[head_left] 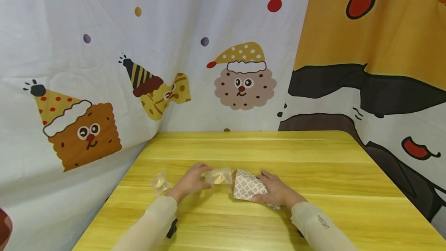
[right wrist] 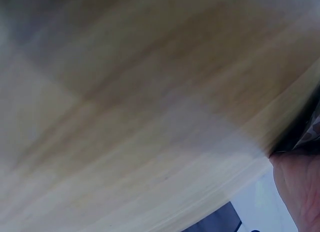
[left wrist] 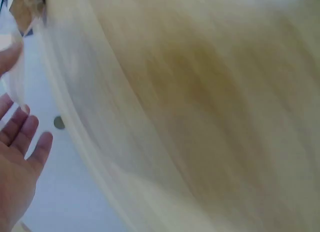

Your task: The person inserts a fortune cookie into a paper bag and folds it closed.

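Clear plastic packet point(head_left: 218, 176), flat and squarish, containing a curved yellow piece point(head_left: 220, 179): located at mid-counter, between the two hands. Its left part is gripped between thumb and fingertips of the left hand point(head_left: 192, 180); film is also seen there in the left wrist view. Whether the packet is raised off the yellow wood-grain counter point(head_left: 261, 150) cannot be told. Its right end lies just beside the brown left end of a white-and-beige patterned paper bag point(head_left: 248, 186); contact cannot be judged. The bag is gripped by the right hand point(head_left: 277, 191), thumb on the near side, fingers on the far side. Contents of the bag, if any, are hidden; the brown end is taken to be its mouth, unconfirmed. A second clear plastic packet point(head_left: 160, 183), also with something yellow inside, lies untouched left of the left hand.

Handling, as judged: the packet is best held by its film margin, so that the piece, probably brittle, is not squeezed. The bag is best steadied with light pressure, its left end left unpinched and lined up with the packet.
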`<action>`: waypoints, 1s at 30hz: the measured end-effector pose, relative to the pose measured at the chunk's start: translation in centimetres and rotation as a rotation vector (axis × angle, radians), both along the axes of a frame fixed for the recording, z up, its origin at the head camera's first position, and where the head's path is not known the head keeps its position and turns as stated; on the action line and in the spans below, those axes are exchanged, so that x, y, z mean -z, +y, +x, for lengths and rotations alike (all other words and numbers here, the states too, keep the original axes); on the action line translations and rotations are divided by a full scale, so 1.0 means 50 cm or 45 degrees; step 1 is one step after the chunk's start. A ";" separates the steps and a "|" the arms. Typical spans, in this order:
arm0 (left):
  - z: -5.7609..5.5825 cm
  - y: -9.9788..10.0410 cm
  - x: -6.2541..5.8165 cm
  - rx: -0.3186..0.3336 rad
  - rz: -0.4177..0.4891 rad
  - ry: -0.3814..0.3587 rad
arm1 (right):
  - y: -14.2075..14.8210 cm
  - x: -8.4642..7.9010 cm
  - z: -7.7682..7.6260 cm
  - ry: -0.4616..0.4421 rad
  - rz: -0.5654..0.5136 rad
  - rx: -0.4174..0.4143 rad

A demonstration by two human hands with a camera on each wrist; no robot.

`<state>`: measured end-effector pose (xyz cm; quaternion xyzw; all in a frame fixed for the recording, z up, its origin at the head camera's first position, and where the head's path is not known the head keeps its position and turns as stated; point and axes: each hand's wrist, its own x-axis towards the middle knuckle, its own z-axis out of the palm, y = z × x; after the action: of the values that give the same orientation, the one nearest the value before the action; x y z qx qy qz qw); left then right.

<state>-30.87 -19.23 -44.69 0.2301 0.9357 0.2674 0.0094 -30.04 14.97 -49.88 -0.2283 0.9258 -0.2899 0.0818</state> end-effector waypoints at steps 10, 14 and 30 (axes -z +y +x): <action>-0.015 0.050 0.019 0.105 -0.272 0.202 | 0.003 0.005 0.003 -0.007 -0.001 0.010; -0.016 0.055 0.010 0.126 -0.376 0.272 | 0.002 0.006 -0.001 -0.010 0.015 0.026; -0.025 0.037 -0.010 0.144 -0.404 0.280 | 0.002 0.009 -0.004 -0.009 0.034 0.025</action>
<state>-32.14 -17.40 -44.18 0.3058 0.9470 0.0889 -0.0418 -30.22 15.10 -50.31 -0.2173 0.9314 -0.2792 0.0853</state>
